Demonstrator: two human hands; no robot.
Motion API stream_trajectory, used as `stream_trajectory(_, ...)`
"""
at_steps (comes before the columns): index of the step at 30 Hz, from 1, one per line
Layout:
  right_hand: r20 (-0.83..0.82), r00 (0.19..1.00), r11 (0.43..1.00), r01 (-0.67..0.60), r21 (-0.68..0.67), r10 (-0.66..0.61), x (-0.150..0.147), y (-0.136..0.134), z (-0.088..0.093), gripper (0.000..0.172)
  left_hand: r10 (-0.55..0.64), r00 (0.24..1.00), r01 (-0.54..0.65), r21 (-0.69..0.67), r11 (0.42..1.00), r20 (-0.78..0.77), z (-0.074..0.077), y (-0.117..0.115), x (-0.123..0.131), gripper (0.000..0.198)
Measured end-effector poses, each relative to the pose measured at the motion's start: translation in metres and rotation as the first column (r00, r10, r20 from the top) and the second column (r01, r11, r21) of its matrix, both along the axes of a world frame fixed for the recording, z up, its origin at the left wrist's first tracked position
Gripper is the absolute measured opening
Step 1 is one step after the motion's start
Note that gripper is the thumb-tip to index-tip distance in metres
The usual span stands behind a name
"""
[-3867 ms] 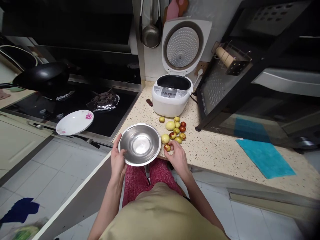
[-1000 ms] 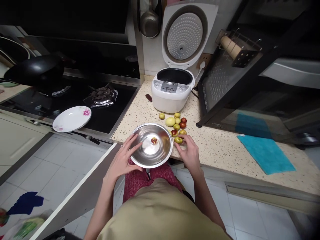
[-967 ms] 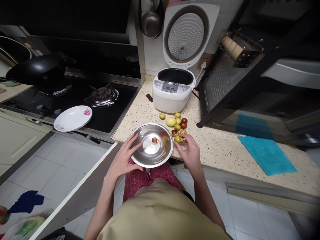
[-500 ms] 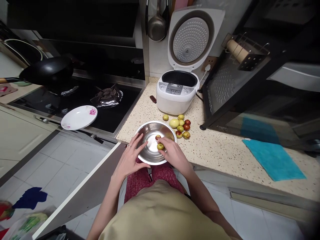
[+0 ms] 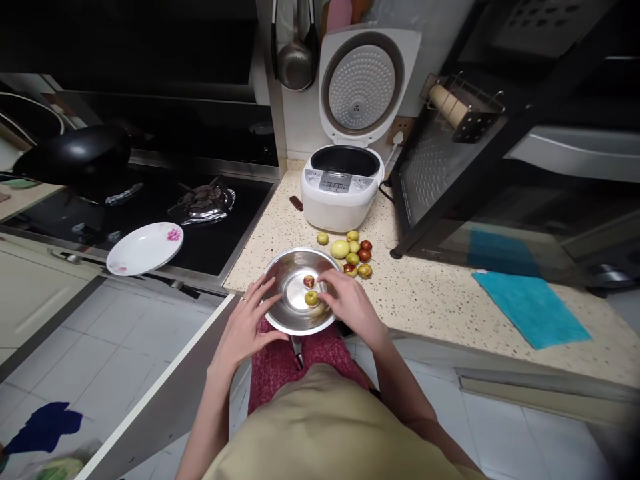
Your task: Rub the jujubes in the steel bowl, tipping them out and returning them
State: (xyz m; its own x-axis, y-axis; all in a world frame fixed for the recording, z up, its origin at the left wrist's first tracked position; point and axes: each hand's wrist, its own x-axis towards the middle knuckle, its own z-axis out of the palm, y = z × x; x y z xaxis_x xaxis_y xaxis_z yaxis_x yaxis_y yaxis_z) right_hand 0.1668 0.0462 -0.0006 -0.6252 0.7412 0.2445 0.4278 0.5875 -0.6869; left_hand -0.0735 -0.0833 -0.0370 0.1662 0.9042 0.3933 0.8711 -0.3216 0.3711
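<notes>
Steel bowl [image 5: 289, 308]: at the tabletop's [image 5: 435, 300] front edge, its near rim jutting past it.
Fruit in bowl: a reddish jujube [image 5: 309, 281] and a green jujube [image 5: 312, 298], close together at the middle.
Left hand [image 5: 245, 327]: spread open, fingertips on the bowl's left rim.
Right hand [image 5: 350, 303]: over the right rim, fingers bent beside the green jujube; cannot tell whether they pinch it.
Loose jujubes [image 5: 353, 257]: clustered just behind the bowl, before the rice cooker [image 5: 343, 190].
Open room: bare tabletop to the right, up to the teal cloth [image 5: 530, 307].
</notes>
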Motion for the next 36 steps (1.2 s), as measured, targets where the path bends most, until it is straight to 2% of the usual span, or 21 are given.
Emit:
stream_trajectory(3,-0.144,0.978,0.985,0.161,0.061,-0.151,0.013,0.011,-0.003,0.014,0.010,1.000,-0.010,0.004,1.000,0.002,0.002,-0.002,-0.004,0.068)
stream_trajectory(6,-0.132,0.961,0.958,0.261,0.122,-0.245,0.023,0.022,-0.009,0.020,0.018,1.000,-0.018,-0.001,1.000,0.003,0.004,-0.004,-0.007,0.065)
stream_trajectory(15,0.096,0.986,0.970,0.114,0.213,-0.137,0.018,0.036,-0.030,0.045,0.043,0.999,-0.043,-0.023,0.999,0.016,0.007,-0.011,-0.015,0.054)
stream_trajectory(25,0.257,0.954,0.947,0.069,0.314,-0.155,-0.002,0.045,-0.020,0.036,0.036,0.996,-0.034,-0.037,0.999,0.077,0.006,-0.012,-0.018,0.049)
stream_trajectory(28,0.305,0.929,0.921,0.081,0.380,-0.208,-0.011,0.049,-0.021,0.038,0.031,0.995,-0.028,-0.036,0.999,0.099,0.005,-0.012,-0.018,0.048)
stream_trajectory(32,0.291,0.906,0.887,0.161,0.433,-0.307,-0.020,0.058,-0.025,0.042,0.020,0.991,-0.016,-0.029,0.999,0.131,0.001,-0.011,-0.019,0.047)
stream_trajectory(36,0.195,0.947,0.908,0.165,0.385,-0.254,-0.008,0.066,-0.029,0.045,0.004,0.986,0.000,-0.023,1.000,0.164,-0.002,-0.009,-0.018,0.047)
